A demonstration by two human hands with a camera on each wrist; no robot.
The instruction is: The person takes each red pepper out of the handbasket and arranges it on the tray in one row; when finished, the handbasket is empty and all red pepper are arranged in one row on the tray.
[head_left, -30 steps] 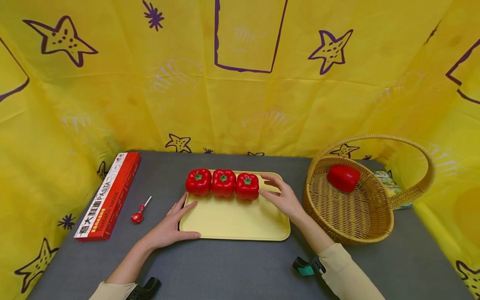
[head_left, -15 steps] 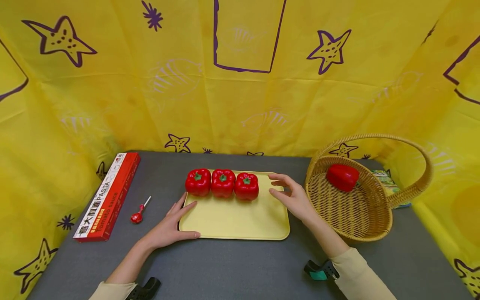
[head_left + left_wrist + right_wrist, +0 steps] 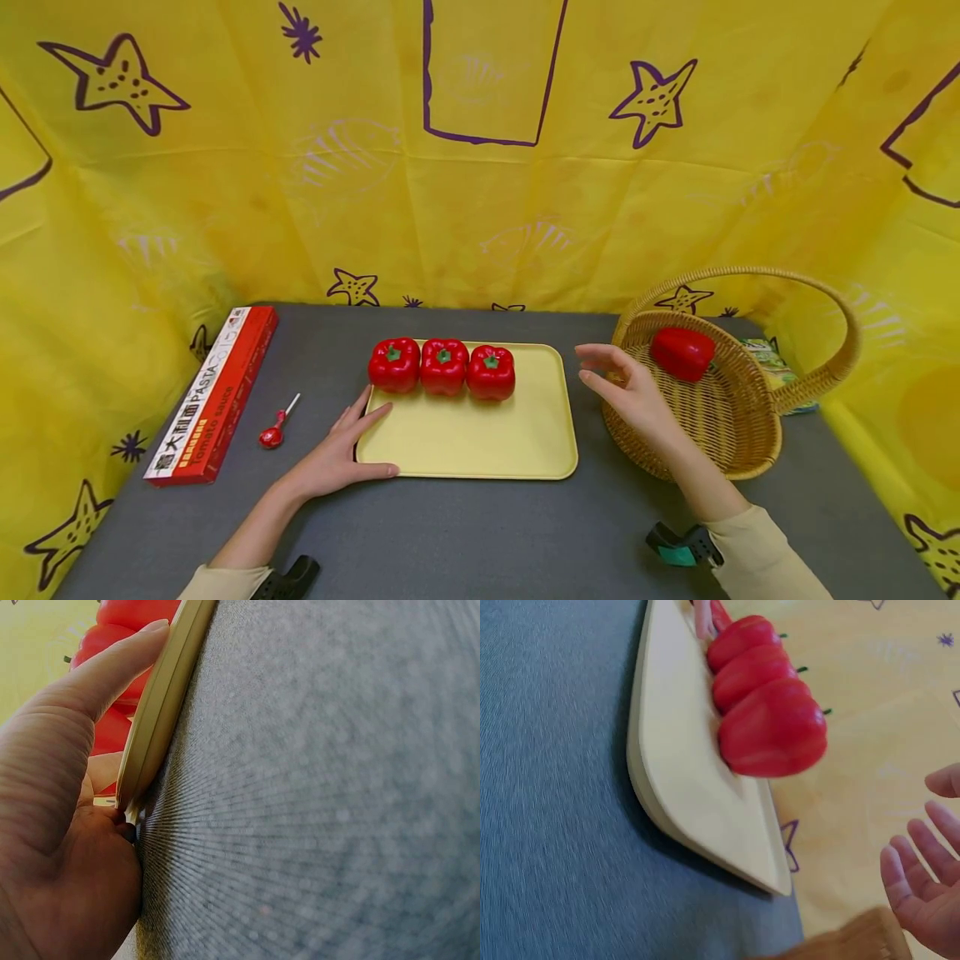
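Note:
Three red bell peppers stand side by side along the back of a pale yellow tray (image 3: 472, 446): a left pepper (image 3: 393, 367), a middle pepper (image 3: 443, 368) and a right pepper (image 3: 491, 377). My left hand (image 3: 337, 457) rests at the tray's left end, its thumb on the front rim and its fingers spread along the side. In the left wrist view the thumb (image 3: 82, 682) lies against the tray edge. My right hand (image 3: 633, 398), holding nothing, hovers between the tray and a wicker basket (image 3: 705, 421). Another red pepper (image 3: 682, 354) lies on its side inside the basket.
A red and white pasta box (image 3: 213, 396) lies at the table's left. Between it and my left hand is a red lollipop (image 3: 273, 433). Behind the basket's right side, a green packet (image 3: 776, 367) is partly hidden. Yellow patterned cloth surrounds the table.
My right hand has moved away from beside the right pepper, rightward past the tray's edge to the front of the basket. The left hand, tray and peppers stay in place.

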